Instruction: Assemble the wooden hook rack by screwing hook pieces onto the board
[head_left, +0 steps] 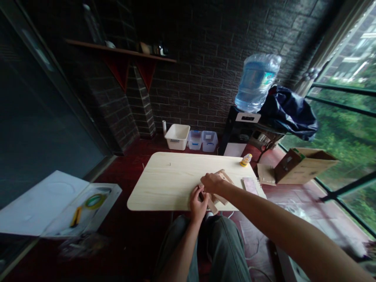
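Note:
At the front edge of the pale table [164, 176], my left hand [198, 204] is curled round the near left end of a small wooden assembly [214, 206] made of light brown strips. My right hand [212, 183] bends over the same assembly from above, fingers closed and pointing down just beyond the left hand's fingertips. Whatever the right fingers pinch is hidden. Part of the wood [223, 174] shows past the right wrist, and the forearm covers some of it.
A small yellow-based bottle [246, 160] and a pinkish sheet [250, 186] lie at the table's right. A tiny upright piece [170, 164] stands far left. An open white case [100, 207] with tools is at the left; plastic bins [178, 137], a water dispenser [239, 133] and a cardboard box [302, 166] stand beyond.

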Tool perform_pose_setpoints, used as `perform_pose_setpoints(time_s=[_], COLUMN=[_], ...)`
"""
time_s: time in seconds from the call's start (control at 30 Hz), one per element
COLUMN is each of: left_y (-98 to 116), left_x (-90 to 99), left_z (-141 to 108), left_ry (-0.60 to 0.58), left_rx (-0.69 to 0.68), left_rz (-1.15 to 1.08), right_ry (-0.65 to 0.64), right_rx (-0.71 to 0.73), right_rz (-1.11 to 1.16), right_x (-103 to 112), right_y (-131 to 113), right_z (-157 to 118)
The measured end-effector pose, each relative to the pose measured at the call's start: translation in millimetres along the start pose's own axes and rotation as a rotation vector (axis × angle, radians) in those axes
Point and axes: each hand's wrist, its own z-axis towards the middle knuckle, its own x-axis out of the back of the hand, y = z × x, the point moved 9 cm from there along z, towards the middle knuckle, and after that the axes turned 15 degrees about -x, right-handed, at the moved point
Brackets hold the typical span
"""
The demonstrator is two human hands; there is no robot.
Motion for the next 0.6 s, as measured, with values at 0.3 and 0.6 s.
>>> perform_pose_setpoints(time_s=[0.3, 0.6], left_y=[-16.5, -22.0], left_x=[-2.6, -4.5], left_z=[3.5, 0.6], left_ry=[-0.096, -0.069], left_rx=[0.005, 0.019], left_rz=[-0.003, 0.0], right_ry=[-0.148, -0.168], right_rx=[0.02, -0.065], right_rz=[0.036, 0.044], right_x=[-4.1, -5.9], right_y=[-0.9, -2.7], right_z=[-3.1, -0.7])
